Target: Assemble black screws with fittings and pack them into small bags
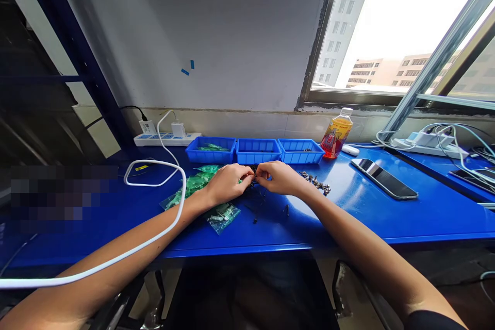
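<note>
My left hand and my right hand meet fingertip to fingertip, just in front of the middle blue bin. Both are closed in a pinch, and whatever lies between the fingers is too small and hidden to make out. Small dark screw-like pieces are scattered on the table below and around my fingers. Clear bags with green and white pieces lie under and beside my left hand and wrist. Beyond my right wrist sits a loose pile of metal screw-like parts.
A left blue bin holds green pieces; a right blue bin holds a few small parts. A drink bottle, phone and power strip stand or lie on the blue table. A white cable crosses my left forearm.
</note>
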`<state>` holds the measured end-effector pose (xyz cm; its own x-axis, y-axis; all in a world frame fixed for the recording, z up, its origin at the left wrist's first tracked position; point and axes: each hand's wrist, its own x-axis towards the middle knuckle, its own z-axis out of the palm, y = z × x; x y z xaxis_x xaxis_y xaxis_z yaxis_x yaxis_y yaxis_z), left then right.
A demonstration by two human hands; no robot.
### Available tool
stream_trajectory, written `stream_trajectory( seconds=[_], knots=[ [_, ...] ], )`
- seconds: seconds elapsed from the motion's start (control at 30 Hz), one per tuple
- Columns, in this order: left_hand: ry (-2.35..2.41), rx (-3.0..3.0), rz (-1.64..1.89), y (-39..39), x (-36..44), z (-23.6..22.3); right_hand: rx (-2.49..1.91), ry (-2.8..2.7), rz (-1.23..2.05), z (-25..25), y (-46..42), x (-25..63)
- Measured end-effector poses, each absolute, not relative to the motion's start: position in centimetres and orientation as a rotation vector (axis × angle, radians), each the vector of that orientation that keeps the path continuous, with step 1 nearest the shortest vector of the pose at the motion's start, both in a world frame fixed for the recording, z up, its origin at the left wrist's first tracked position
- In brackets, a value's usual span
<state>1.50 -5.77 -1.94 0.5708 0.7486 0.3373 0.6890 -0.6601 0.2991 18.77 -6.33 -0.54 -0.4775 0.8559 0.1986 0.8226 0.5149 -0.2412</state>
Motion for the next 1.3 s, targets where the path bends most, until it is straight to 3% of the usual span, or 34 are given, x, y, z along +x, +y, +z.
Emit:
stream_trajectory(
  seconds=[1.3],
  knots=[
    [1.321,2.605,0.744,-5.85,1.54,-2.08,-1.313,-2.524,0.137,-0.71,-6.40,18.56]
  ],
)
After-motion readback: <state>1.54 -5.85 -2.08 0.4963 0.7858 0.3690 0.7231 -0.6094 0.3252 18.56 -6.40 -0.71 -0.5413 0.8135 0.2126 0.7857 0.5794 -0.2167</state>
